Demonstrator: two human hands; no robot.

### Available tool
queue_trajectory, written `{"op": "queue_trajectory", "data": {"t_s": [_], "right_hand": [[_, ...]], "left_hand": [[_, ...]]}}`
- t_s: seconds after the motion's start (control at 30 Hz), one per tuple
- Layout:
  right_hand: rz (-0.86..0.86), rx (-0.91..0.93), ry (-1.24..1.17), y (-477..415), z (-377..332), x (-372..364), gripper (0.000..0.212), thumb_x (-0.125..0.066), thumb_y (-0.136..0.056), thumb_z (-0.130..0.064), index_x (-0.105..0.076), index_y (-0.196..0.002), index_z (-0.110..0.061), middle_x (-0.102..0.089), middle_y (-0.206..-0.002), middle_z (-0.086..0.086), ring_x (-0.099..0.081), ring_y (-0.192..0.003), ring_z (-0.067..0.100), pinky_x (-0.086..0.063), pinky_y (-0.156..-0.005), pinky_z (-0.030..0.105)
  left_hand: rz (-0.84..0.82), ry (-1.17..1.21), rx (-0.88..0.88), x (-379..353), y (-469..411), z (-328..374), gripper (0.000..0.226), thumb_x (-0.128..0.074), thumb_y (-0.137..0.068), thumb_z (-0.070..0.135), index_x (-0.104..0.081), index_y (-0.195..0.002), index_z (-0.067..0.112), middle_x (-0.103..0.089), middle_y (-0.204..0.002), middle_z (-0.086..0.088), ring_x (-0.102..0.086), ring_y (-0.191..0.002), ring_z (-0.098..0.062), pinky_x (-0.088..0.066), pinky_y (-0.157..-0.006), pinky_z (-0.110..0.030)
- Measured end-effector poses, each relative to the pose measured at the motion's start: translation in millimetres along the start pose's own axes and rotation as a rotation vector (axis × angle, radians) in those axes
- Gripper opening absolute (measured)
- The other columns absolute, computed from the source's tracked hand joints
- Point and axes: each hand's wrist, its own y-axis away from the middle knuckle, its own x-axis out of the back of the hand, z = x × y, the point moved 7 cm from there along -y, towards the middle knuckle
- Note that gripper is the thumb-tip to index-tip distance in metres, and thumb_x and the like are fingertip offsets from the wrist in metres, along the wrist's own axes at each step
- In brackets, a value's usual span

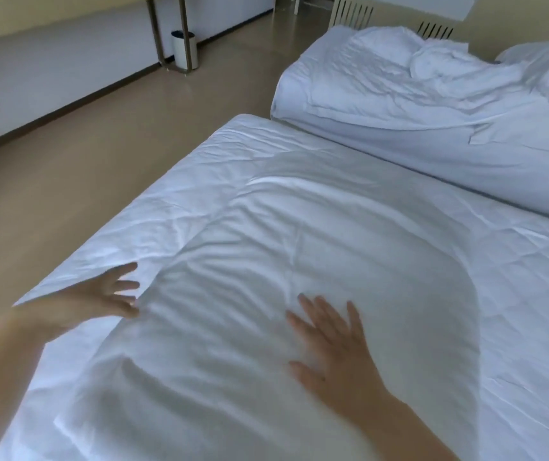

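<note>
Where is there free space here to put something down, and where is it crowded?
Free: the near bed beyond the right hand, up to its far corner, and its right strip along the far bed. The floor between it and the bin is bare. Crowded: the far bed, under crumpled bedding, and the patch between the left hand and right hand.

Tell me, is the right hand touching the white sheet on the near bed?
Touching. The head view shows the right hand lying flat, fingers spread, on the white sheet, with no gap showing beneath the palm.
</note>
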Motion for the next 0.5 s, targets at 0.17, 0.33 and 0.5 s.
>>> {"op": "queue_trajectory", "data": {"t_s": [0.17,0.33,0.5], "right_hand": [[-0.142,-0.487,0.044,-14.7,81.8,-13.8,0.064,-0.003,-0.093,-0.057,-0.044,-0.128,-0.022,-0.055,-0.130,0.014,-0.038,-0.124,0.034,-0.008,-0.104,0.046],[-0.044,-0.279,0.072,-12.3,52.5,-31.8,0.049,-0.019,-0.092,-0.056,-0.040,-0.127,-0.029,-0.047,-0.137,0.002,-0.028,-0.131,0.026,-0.015,-0.103,0.048],[0.116,-0.484,0.196,-7.9,132.6,-2.9,0.054,-0.021,-0.089,-0.059,-0.040,-0.128,-0.027,-0.040,-0.137,0.002,-0.035,-0.123,0.022,-0.010,-0.105,0.044]], "left_hand": [[0.140,-0.110,-0.316,-34.4,-64.4,167.1,0.072,-0.074,-0.072,0.039,-0.041,-0.135,0.026,-0.045,-0.131,0.010,-0.045,-0.108,-0.013,-0.031,-0.091,-0.022],[0.276,-0.562,-0.573,-117.4,-150.7,290.2,0.048,-0.049,-0.091,0.041,-0.044,-0.134,0.021,-0.038,-0.145,-0.001,-0.036,-0.133,-0.021,-0.025,-0.108,-0.028],[0.204,-0.969,-0.484,-179.6,-224.9,305.6,0.064,-0.038,-0.090,0.057,-0.031,-0.142,0.021,-0.032,-0.148,-0.005,-0.028,-0.137,-0.024,-0.014,-0.111,-0.038]]}}
